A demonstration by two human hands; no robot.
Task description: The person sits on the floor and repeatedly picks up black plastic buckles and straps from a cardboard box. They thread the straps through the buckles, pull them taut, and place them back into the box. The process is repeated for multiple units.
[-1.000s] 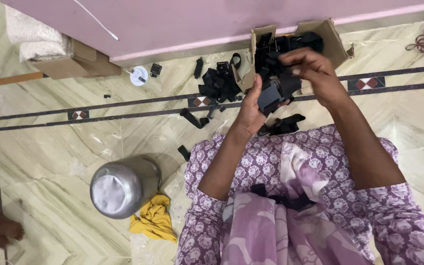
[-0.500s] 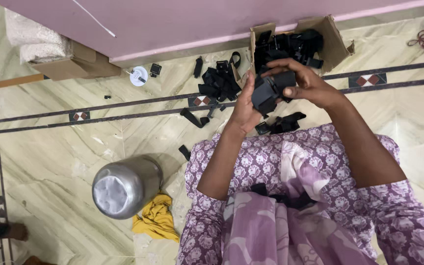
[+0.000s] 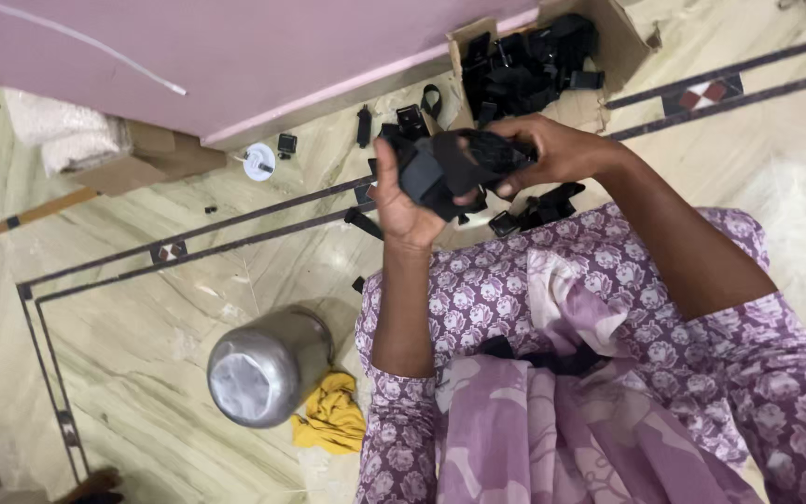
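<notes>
The black part (image 3: 450,168) sits clasped between the left hand (image 3: 401,201) and right hand (image 3: 552,149), each grip closed on it.

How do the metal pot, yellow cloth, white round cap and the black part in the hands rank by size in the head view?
1. metal pot
2. black part, held in both hands and nearer the camera, so its rank over the cloth is unsure
3. yellow cloth
4. white round cap

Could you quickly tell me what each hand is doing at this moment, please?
Left hand: closed on the black strap piece, gripping it from below.
Right hand: closed on the same black strap piece, fingers pinching its top.
</notes>
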